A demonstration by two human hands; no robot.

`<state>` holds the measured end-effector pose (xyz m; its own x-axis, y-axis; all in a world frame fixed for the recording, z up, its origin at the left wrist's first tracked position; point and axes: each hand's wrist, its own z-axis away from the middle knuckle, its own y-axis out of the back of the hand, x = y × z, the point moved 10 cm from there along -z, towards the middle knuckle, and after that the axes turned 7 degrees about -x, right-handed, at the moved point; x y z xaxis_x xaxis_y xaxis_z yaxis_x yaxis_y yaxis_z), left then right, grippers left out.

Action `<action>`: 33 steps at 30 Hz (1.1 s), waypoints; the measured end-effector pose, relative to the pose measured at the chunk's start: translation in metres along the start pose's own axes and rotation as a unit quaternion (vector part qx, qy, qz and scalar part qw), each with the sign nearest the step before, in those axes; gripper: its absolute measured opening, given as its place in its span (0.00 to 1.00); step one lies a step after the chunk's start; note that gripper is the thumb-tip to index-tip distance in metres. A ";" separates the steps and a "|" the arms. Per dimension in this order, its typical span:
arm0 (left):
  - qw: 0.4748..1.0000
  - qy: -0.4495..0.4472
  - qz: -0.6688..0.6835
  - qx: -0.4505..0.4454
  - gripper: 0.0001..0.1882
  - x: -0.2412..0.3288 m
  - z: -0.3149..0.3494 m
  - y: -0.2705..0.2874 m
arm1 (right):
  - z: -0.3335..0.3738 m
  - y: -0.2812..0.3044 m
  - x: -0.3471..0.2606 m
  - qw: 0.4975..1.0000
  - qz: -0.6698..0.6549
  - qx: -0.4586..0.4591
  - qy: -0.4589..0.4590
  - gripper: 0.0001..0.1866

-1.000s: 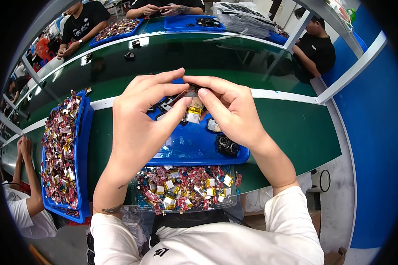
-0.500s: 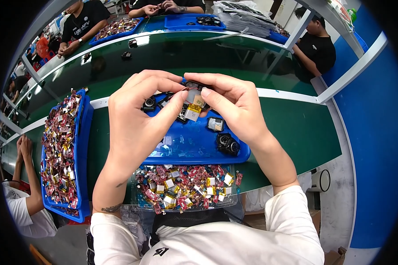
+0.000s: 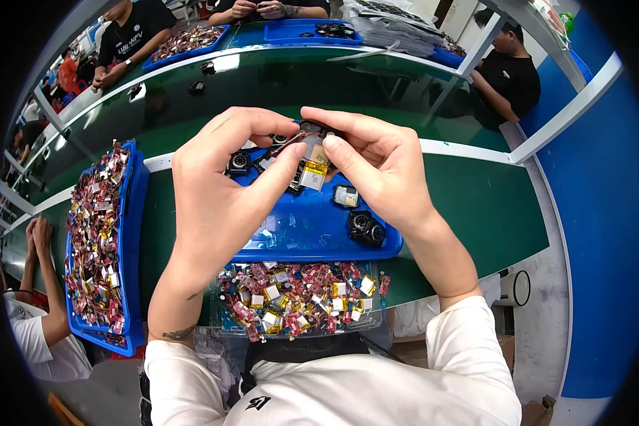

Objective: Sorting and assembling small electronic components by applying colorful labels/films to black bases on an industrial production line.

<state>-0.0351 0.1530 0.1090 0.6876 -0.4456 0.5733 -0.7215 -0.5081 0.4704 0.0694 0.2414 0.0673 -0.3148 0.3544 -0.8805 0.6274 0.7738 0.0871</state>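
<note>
My right hand (image 3: 387, 167) is closed on a small black watch case (image 3: 318, 128), its fingers behind the rim and its thumb against the grey inside. My left hand (image 3: 224, 170) reaches the case from the other side. Its thumb and index finger are curled close around a thin reddish wire (image 3: 302, 136) at the case's edge; the fingertips partly hide it. Just below shows a silver battery with yellow tape (image 3: 312, 175); whether it hangs from the case or lies beneath it I cannot tell. Under both hands sits a blue tray (image 3: 291, 248) with several black watch cases (image 3: 366, 228).
A clear tray (image 3: 373, 323) of red circuit boards and batteries lies nearest my body. On the left stands a long blue bin (image 3: 136, 184) filled with similar parts. Beyond the white rail, a dark green belt (image 3: 263, 78) carries small black pieces. Other people sit around it.
My left fingertips have shifted slightly at the case's edge, and more of the wire shows between them. Small black pieces on the belt have moved a little left.
</note>
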 end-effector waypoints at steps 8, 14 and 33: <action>0.995 -0.035 -0.077 -0.048 0.13 0.012 0.001 -0.005 | 0.007 -0.021 -0.001 0.993 -0.044 -0.077 -0.077 0.25; 0.976 -0.112 -0.158 -0.104 0.14 0.027 0.004 -0.015 | 0.011 -0.024 0.001 0.987 0.013 -0.106 -0.123 0.27; 0.961 -0.191 -0.166 -0.110 0.10 0.040 0.009 -0.024 | 0.010 -0.027 0.007 0.983 0.021 -0.143 -0.115 0.25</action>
<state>0.0103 0.1412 0.1146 0.8323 -0.5453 0.0996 -0.4290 -0.5199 0.7387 0.0576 0.2172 0.0543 -0.1033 0.2877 -0.9521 0.4003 0.8884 0.2250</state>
